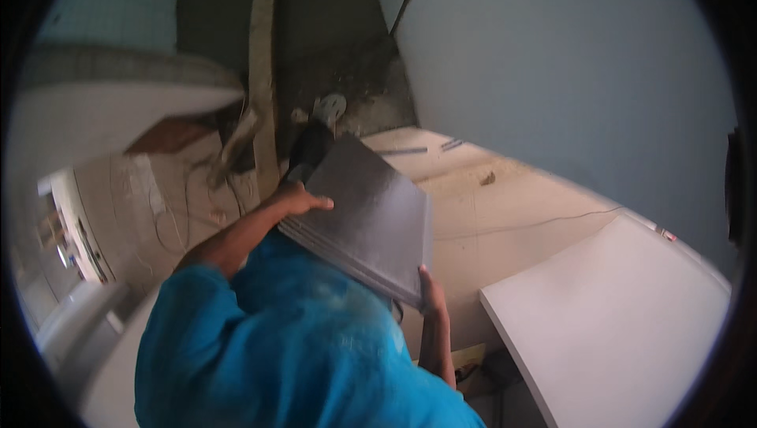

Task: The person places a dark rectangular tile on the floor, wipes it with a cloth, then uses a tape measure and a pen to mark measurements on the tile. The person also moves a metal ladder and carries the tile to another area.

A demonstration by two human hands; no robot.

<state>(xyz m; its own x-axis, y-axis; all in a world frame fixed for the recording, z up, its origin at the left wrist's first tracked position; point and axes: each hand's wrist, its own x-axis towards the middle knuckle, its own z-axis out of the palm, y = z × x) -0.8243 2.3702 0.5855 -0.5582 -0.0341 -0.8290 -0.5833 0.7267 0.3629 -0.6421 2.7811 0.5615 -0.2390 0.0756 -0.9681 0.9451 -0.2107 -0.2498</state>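
A stack of flat, dark grey rectangular panels [367, 211] is held in front of my body, tilted, with several layers showing along its near edge. My left hand [300, 200] grips its left side, the thumb lying on the top face and the other fingers hidden beneath. At the near right corner my right hand [432, 292] is closed round the edge, its thumb up against the side. What the panels are made of I cannot tell.
A white-topped surface [607, 310] with a sharp corner stands at the right. A wooden post [262, 73] rises ahead, left of a large pale blue wall [568, 57]. Cables lie on the floor [126, 207] at the left. A thin wire crosses the tan surface ahead.
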